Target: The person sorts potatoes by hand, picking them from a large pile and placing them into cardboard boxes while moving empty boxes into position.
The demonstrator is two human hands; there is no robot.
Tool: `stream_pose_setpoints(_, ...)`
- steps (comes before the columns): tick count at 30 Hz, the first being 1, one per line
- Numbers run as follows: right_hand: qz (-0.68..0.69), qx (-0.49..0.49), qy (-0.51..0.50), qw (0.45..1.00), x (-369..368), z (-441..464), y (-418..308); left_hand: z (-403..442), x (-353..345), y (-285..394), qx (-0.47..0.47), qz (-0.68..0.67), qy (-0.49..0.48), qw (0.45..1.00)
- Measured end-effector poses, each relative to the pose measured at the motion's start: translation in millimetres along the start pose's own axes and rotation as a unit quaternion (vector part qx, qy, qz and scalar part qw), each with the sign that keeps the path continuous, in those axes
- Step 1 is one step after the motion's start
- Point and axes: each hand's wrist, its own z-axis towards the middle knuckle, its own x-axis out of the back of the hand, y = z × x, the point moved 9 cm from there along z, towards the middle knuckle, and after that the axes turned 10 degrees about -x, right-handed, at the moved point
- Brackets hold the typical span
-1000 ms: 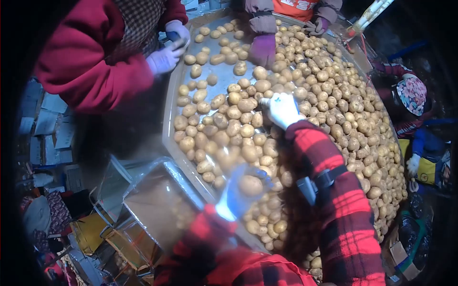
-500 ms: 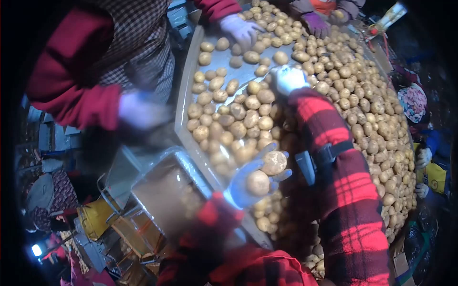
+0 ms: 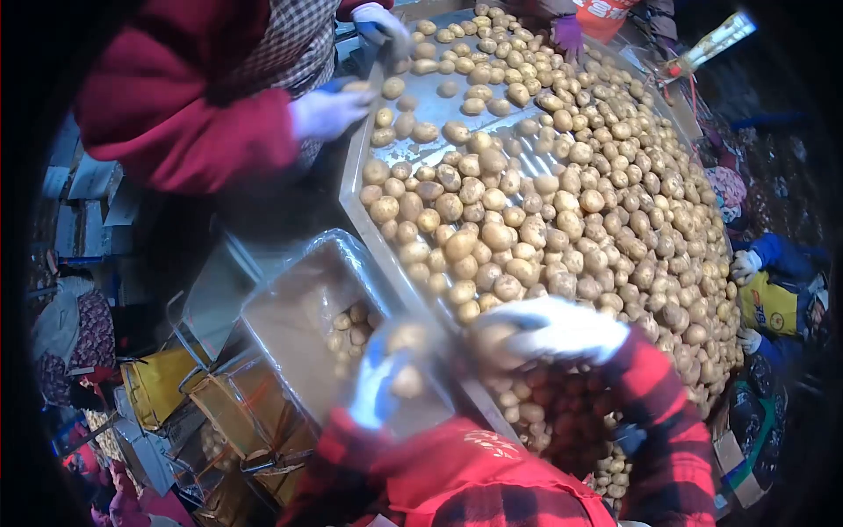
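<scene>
My left hand (image 3: 374, 386), in a white and blue glove, is blurred over the lined box; two potatoes (image 3: 407, 381) sit in its grip. Further right, my right hand (image 3: 558, 327) in a white glove is closed round another potato (image 3: 497, 341), just above the near edge of the sorting table (image 3: 358, 180). Loose potatoes (image 3: 650, 237) cover much of that table in a thick layer. The plastic-lined box (image 3: 285, 303) stands against the table's left edge, with several potatoes (image 3: 353, 327) inside it.
Across the box, a co-worker in a red sleeve (image 3: 211, 140) handles potatoes with gloved hands (image 3: 329, 112). A purple-gloved hand (image 3: 568, 35) is at the far end. Another person's gloved hand (image 3: 745, 263) rests along the right edge. Yellow crates (image 3: 158, 386) stand lower left.
My right hand has come back from the far potatoes toward me and now holds one. My left hand has moved left and down, from the table to over the box, with its two potatoes.
</scene>
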Motion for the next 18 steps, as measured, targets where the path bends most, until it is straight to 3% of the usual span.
stream_pose_setpoints(1, 0.002, -0.023, -0.041, 0.999, -36.5, 9.8, -13.0, -2.7, 19.8, 16.5, -0.058, 0.121, 0.042, 0.990)
stream_pose_setpoints(2, -0.019, 0.034, -0.016, 0.999, -65.7, 43.6, 1.9, -7.2, 31.9, 33.7, -0.117, 0.240, 0.084, 0.960)
stream_pose_setpoints(3, -0.158, 0.217, 0.129, 0.955, -88.5, 65.6, -10.2, -15.1, 38.4, 43.8, -0.121, 0.180, 0.147, 0.965)
stream_pose_setpoints(4, -0.243, 0.222, 0.207, 0.921, -118.7, 79.3, -20.5, -21.0, 61.1, 63.4, -0.297, 0.418, 0.122, 0.850)
stream_pose_setpoints(5, -0.294, 0.239, 0.173, 0.909, -136.9, 71.9, -30.5, -40.5, 70.4, 79.5, -0.316, 0.471, 0.168, 0.806)
stream_pose_setpoints(6, -0.299, 0.366, 0.251, 0.845, -155.7, 62.7, -18.6, -61.0, 77.7, 96.2, -0.331, 0.521, 0.212, 0.757)
stream_pose_setpoints(8, -0.215, 0.358, 0.147, 0.897, -157.9, 67.9, 10.8, -103.7, 119.5, 113.6, -0.435, 0.520, 0.267, 0.685)
stream_pose_setpoints(10, -0.216, 0.259, 0.171, 0.926, -132.8, 59.3, 32.2, -134.6, 160.2, 135.4, -0.376, 0.591, 0.348, 0.623)
stream_pose_setpoints(12, -0.184, 0.229, 0.248, 0.923, -101.2, 36.1, 40.3, -153.7, 222.8, 131.5, -0.336, 0.655, 0.384, 0.557)
stream_pose_setpoints(14, -0.266, 0.283, 0.391, 0.834, -76.3, 10.6, 16.9, -156.1, 256.6, 123.0, -0.296, 0.658, 0.385, 0.576)
stream_pose_setpoints(16, -0.363, 0.327, 0.484, 0.726, -57.8, 3.9, -5.0, -154.9, 310.8, 91.8, 0.053, 0.766, 0.402, 0.499)
stream_pose_setpoints(17, -0.356, 0.283, 0.504, 0.734, -42.7, 6.7, -16.4, -156.3, 304.4, 92.9, -0.025, 0.782, 0.395, 0.481)
stream_pose_setpoints(18, -0.337, 0.263, 0.541, 0.724, -25.7, 18.6, -14.9, -155.5, 309.7, 85.9, -0.029, 0.783, 0.392, 0.482)
